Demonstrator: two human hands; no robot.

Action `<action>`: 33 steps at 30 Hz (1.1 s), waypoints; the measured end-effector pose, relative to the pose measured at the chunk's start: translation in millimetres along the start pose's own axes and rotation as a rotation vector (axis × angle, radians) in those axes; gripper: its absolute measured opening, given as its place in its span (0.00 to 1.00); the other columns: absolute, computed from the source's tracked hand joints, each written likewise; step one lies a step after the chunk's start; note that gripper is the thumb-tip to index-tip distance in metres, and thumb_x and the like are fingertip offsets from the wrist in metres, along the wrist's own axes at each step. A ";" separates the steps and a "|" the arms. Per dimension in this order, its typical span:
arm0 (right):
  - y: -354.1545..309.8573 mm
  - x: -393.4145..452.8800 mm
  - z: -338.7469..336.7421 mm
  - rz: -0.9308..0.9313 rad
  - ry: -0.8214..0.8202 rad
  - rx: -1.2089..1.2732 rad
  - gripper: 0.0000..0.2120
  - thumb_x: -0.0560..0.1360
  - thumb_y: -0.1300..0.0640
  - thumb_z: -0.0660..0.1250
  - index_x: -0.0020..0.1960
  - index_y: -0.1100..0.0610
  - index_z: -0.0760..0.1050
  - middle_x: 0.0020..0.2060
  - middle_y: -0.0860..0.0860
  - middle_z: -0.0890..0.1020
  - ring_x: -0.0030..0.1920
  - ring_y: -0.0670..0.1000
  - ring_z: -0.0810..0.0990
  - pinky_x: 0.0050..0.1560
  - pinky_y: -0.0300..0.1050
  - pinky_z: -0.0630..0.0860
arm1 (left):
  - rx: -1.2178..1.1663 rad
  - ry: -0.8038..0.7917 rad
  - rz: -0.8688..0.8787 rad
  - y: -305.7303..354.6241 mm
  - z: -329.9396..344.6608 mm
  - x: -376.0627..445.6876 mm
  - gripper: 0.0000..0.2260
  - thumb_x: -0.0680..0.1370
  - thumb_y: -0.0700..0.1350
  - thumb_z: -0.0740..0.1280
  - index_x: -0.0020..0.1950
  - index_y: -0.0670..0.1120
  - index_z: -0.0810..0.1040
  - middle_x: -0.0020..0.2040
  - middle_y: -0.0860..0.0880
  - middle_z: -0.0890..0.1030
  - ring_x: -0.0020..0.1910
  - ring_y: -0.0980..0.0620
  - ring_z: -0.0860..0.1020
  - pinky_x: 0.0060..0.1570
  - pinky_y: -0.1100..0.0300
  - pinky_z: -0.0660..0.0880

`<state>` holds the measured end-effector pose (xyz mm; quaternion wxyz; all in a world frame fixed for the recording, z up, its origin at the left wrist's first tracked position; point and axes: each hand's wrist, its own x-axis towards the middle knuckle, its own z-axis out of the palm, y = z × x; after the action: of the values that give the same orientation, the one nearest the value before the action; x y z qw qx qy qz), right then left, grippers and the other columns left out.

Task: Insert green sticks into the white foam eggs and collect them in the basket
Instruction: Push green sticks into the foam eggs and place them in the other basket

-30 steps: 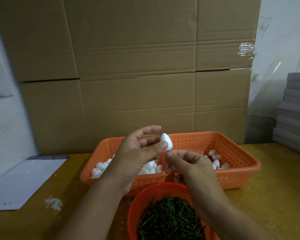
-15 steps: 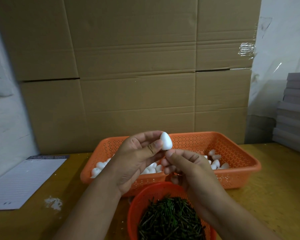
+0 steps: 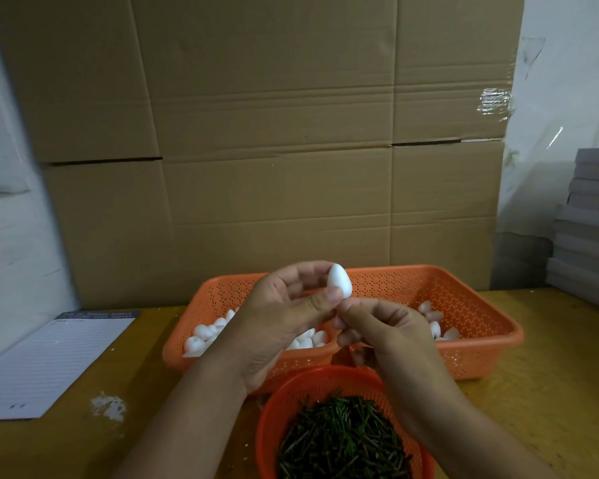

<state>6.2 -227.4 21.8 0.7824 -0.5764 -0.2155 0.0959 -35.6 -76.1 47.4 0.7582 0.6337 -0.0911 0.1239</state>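
Your left hand (image 3: 284,319) pinches one foam egg (image 3: 339,286) above the basket (image 3: 481,340), your right hand (image 3: 388,326) curled tight beneath it, its grip contents hidden, so this insertion looks unfinished and loose eggs (image 3: 204,335) plus many green sticks (image 3: 339,440) remain.

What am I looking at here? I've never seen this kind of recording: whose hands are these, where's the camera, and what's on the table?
There is no machine: a person works with bare hands, and one camera on their head looks forward and down. The left hand pinches a white foam egg. The right hand has its fingers curled just under the egg, probably on a stick, but none shows. On the wooden table stands a rectangular orange basket with more eggs inside. Nearer the person is a round orange bowl of green sticks. A lined sheet lies at left. Cardboard boxes stand behind.
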 end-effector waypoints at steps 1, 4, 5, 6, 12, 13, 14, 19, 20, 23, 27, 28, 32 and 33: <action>-1.0 -0.1 -0.5 -0.016 0.009 -0.012 0.08 0.76 0.59 0.70 0.40 0.59 0.84 0.37 0.57 0.85 0.32 0.46 0.79 0.29 0.36 0.72 | 0.022 0.011 0.011 -1.1 1.8 0.3 0.14 0.71 0.44 0.77 0.56 0.49 0.85 0.57 0.45 0.85 0.54 0.48 0.84 0.51 0.59 0.81; -2.5 -1.5 0.9 -0.044 -0.001 -0.022 0.08 0.77 0.60 0.69 0.41 0.60 0.84 0.38 0.57 0.85 0.32 0.46 0.79 0.29 0.35 0.72 | 0.044 0.037 0.024 -3.0 3.9 0.9 0.12 0.71 0.43 0.74 0.54 0.49 0.85 0.54 0.44 0.86 0.51 0.49 0.85 0.49 0.59 0.81; -2.6 -1.8 1.4 -0.050 -0.005 -0.017 0.08 0.77 0.61 0.69 0.42 0.61 0.84 0.37 0.57 0.85 0.32 0.46 0.79 0.29 0.35 0.72 | 0.031 0.035 0.019 -3.0 3.7 0.8 0.12 0.71 0.42 0.74 0.54 0.48 0.85 0.54 0.44 0.86 0.50 0.50 0.85 0.48 0.59 0.81; -2.5 -2.1 1.8 -0.056 -0.009 -0.013 0.08 0.77 0.61 0.69 0.42 0.62 0.83 0.37 0.57 0.85 0.32 0.46 0.79 0.29 0.35 0.72 | 0.018 0.031 0.015 -2.9 3.4 0.8 0.12 0.71 0.42 0.74 0.54 0.47 0.85 0.53 0.44 0.86 0.49 0.50 0.85 0.47 0.60 0.81; -0.2 -1.2 2.3 -0.074 -0.004 0.012 0.07 0.77 0.62 0.69 0.42 0.62 0.83 0.36 0.57 0.85 0.31 0.46 0.79 0.28 0.35 0.72 | -0.001 0.042 0.025 -4.9 3.2 2.3 0.14 0.70 0.41 0.74 0.55 0.45 0.84 0.51 0.43 0.86 0.47 0.50 0.84 0.49 0.59 0.80; 0.7 -0.7 2.0 -0.071 -0.005 0.013 0.07 0.77 0.61 0.69 0.42 0.61 0.84 0.36 0.56 0.85 0.32 0.46 0.79 0.28 0.35 0.72 | -0.007 0.041 0.021 -4.8 2.7 2.4 0.14 0.71 0.41 0.74 0.56 0.45 0.84 0.52 0.42 0.86 0.47 0.50 0.84 0.50 0.59 0.81; 1.3 -0.2 1.5 -0.066 -0.009 0.014 0.08 0.77 0.61 0.69 0.42 0.60 0.84 0.36 0.56 0.85 0.32 0.46 0.79 0.29 0.36 0.72 | -0.017 0.041 0.018 -4.5 2.0 2.5 0.14 0.72 0.42 0.74 0.57 0.45 0.83 0.52 0.42 0.85 0.48 0.49 0.84 0.51 0.58 0.81; 2.7 3.2 -3.1 -0.012 -0.097 0.024 0.09 0.78 0.58 0.67 0.43 0.57 0.84 0.38 0.55 0.84 0.34 0.47 0.79 0.30 0.37 0.71 | -0.020 0.092 0.062 -1.6 -5.3 4.1 0.10 0.76 0.46 0.73 0.56 0.49 0.83 0.57 0.43 0.84 0.56 0.46 0.83 0.56 0.53 0.81; 3.2 4.0 -3.8 -0.004 -0.111 0.022 0.09 0.78 0.57 0.67 0.43 0.57 0.84 0.38 0.54 0.84 0.35 0.47 0.80 0.31 0.38 0.71 | -0.011 0.101 0.076 -1.0 -7.0 4.6 0.09 0.75 0.45 0.73 0.55 0.49 0.84 0.57 0.43 0.84 0.57 0.46 0.83 0.57 0.53 0.81; 5.9 5.4 -5.2 0.004 -0.142 0.008 0.09 0.78 0.56 0.67 0.44 0.58 0.83 0.39 0.55 0.84 0.35 0.47 0.80 0.32 0.37 0.72 | 0.054 0.101 0.102 0.1 -11.2 4.7 0.09 0.74 0.45 0.72 0.53 0.52 0.85 0.56 0.45 0.85 0.56 0.48 0.83 0.56 0.54 0.80; 7.1 5.8 -7.2 0.006 -0.169 -0.011 0.09 0.78 0.55 0.68 0.43 0.57 0.83 0.37 0.54 0.84 0.35 0.46 0.80 0.32 0.36 0.72 | 0.198 0.085 0.118 1.3 -10.7 3.0 0.09 0.73 0.46 0.76 0.53 0.51 0.86 0.52 0.47 0.86 0.52 0.51 0.84 0.52 0.58 0.81; 7.6 6.2 -7.5 0.003 -0.170 -0.014 0.09 0.78 0.55 0.68 0.43 0.57 0.83 0.37 0.53 0.84 0.35 0.46 0.80 0.32 0.36 0.72 | 0.222 0.084 0.121 1.6 -10.3 2.3 0.10 0.73 0.47 0.76 0.53 0.50 0.86 0.51 0.47 0.86 0.51 0.52 0.84 0.50 0.60 0.81; 8.9 6.6 -8.0 -0.002 -0.178 -0.009 0.09 0.77 0.55 0.68 0.43 0.57 0.83 0.37 0.54 0.84 0.35 0.46 0.80 0.32 0.37 0.72 | 0.244 0.087 0.138 0.9 -9.5 1.7 0.11 0.71 0.49 0.73 0.53 0.50 0.86 0.50 0.47 0.87 0.49 0.52 0.85 0.47 0.62 0.80; 7.7 6.6 -8.2 -0.003 -0.182 -0.006 0.08 0.77 0.54 0.68 0.43 0.57 0.83 0.37 0.54 0.84 0.35 0.46 0.79 0.32 0.37 0.72 | 0.240 0.093 0.145 0.7 -9.8 2.5 0.11 0.71 0.49 0.73 0.52 0.52 0.86 0.51 0.48 0.86 0.50 0.52 0.85 0.47 0.62 0.80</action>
<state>16.5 -229.5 14.0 0.7580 -0.5673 -0.2870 0.1459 -33.7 -66.2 47.0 0.6695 0.7050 -0.0861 0.2174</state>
